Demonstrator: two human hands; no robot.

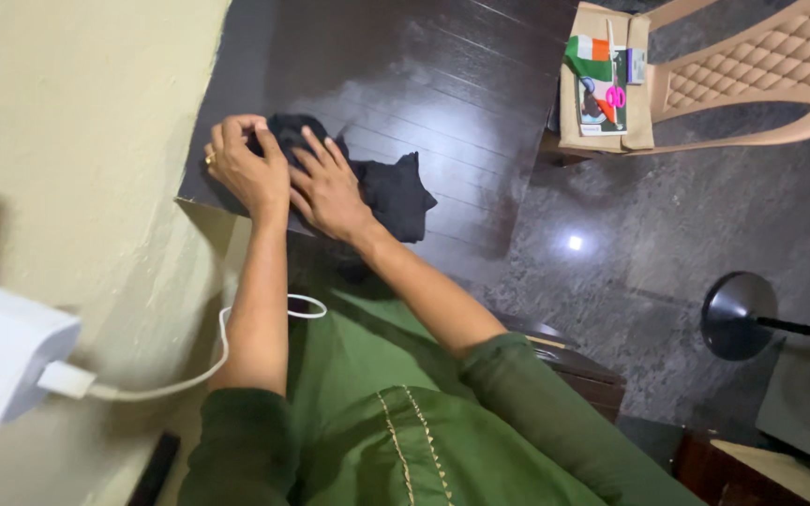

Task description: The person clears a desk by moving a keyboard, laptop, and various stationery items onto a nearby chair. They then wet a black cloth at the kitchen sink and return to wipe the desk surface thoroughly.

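Filling the left side of the view is a pale plastered wall (77,141), and beside it runs the grey stone floor (667,244) with one bright spot of reflected light. Against the wall stands a dark wooden bench (424,84) with a glossy, grooved top. Beyond its far corner sits a tan plastic chair (761,66) with a quilted back, and on its seat lies a brown paper packet (578,112) carrying a folded flag (588,54) in orange, white and green, plus a pair of pink-handled scissors (615,96). On the floor to the right rests a round dark lamp base (738,314) with a thin pole running off the edge. A white charger block (2,351) sits near the lower left, its white cable (208,361) curving past the person's green sleeves. On the bench, near the corner closest to the wall, lies a crumpled black cloth (391,192). The left hand (246,164), a gold ring on one finger, lies curled over the wall-side end of the cloth, fingers bent and gripping a fold. The right hand (328,187) is spread wide and flat, palm down, pressing the middle of the cloth against the bench, just beside the left hand.
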